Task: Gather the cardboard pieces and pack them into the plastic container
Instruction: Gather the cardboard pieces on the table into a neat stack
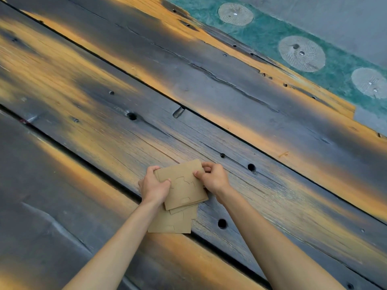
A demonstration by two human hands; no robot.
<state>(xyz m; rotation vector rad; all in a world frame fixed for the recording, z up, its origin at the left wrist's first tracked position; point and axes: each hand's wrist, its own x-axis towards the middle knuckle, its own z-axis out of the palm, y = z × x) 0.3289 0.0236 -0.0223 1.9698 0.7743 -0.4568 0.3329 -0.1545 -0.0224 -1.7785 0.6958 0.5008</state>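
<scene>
Step in hand looks like the gathering part: both hands are squaring up a small stack of cardboard pieces (182,185) w/ cut outlines on the top sheet, held over the weathered wooden planks (209,97) near the bottom-centre of the head view. Left hand (154,188) grips the stack's left edge, thumb on top, fingers curled under, so closed on the card. Right hand (213,177) pinches the upper right corner, thumb and forefinger tips on the top sheet, other fingers tucked behind; also closed on the card. A lower cardboard piece (171,222) sticks out below the stack toward the person, partly hidden by the left wrist; can't tell if it's held w/ the rest or lying on the planks. Sheets are fanned at the bottom edge, not flush. Both forearms reach fwd from the bottom of frame, converging on the stack, wrists roughly level, palms angled inward. Plastic container isn't in view, so packing hasn't begun as far as I can judge. Next move prob calls for tapping the edges flush, picking up the stray lower piece if loose, then turning to find the container; thin card may slip or fan if the grip eases. A green strip (272,38) w/ pale round discs runs along the far edge, well apart from the hands.
</scene>
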